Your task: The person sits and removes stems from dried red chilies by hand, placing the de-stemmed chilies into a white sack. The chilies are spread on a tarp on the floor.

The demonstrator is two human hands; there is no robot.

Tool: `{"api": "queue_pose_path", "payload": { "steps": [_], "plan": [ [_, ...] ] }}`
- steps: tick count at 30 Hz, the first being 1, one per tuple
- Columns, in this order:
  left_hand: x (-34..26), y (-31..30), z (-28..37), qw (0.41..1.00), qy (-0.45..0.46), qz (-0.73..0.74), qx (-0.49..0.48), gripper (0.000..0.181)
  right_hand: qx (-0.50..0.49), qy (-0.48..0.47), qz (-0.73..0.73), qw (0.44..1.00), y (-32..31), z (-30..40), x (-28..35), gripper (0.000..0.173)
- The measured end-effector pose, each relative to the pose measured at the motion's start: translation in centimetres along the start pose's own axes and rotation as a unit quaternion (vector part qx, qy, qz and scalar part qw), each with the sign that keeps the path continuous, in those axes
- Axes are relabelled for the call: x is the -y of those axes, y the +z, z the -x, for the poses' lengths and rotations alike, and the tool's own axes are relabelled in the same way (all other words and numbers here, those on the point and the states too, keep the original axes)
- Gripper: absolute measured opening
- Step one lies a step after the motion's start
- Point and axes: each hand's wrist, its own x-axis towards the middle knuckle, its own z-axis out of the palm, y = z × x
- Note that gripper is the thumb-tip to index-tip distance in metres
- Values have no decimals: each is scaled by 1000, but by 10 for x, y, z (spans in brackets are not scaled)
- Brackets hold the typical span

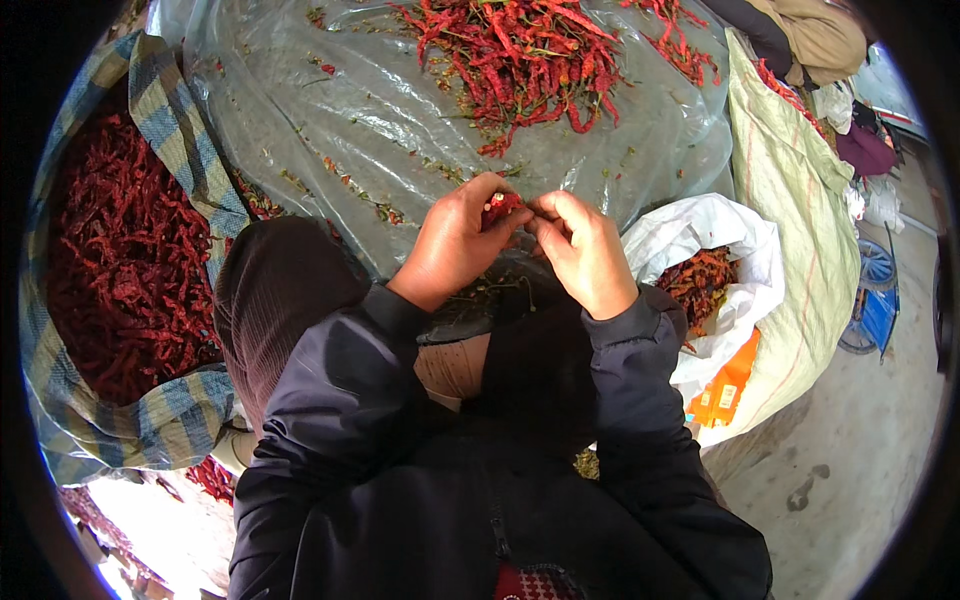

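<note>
My left hand is closed around some dried red chili peppers, whose ends show at the curled fingers. My right hand meets it at the fingertips, thumb and forefinger pinched at the chilies' edge; whether a stem is between them cannot be told. Beyond both hands, a heap of dried red chilies lies on a clear plastic sheet. At the right, close to my right wrist, a white plastic bag holds darker and orange-red chilies.
A checked cloth sack full of dark red chilies stands at left. A pale woven sack and an orange packet are at right. Part of another person shows at top right, a blue wheeled cart below.
</note>
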Motion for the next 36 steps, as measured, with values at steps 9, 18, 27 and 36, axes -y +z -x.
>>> {"api": "queue_pose_path", "payload": {
  "steps": [9, 18, 27, 36],
  "plan": [
    [-23, -18, 3, 885, -188, 415, 99, 14, 260, 37, -565, 782, -34, -2, 16, 6],
    [-24, -27, 0, 886, -180, 423, 60, 17, -19, -54, -69, 996, -18, -27, 25, 39],
    [-24, -29, 1, 888, -158, 426, 68, 18, -21, 38, -354, 934, 6, -25, 38, 16],
    [-31, -58, 0, 866, -90, 492, -16, 14, 191, 158, -365, 897, -18, -26, 8, 27]
  ]
}}
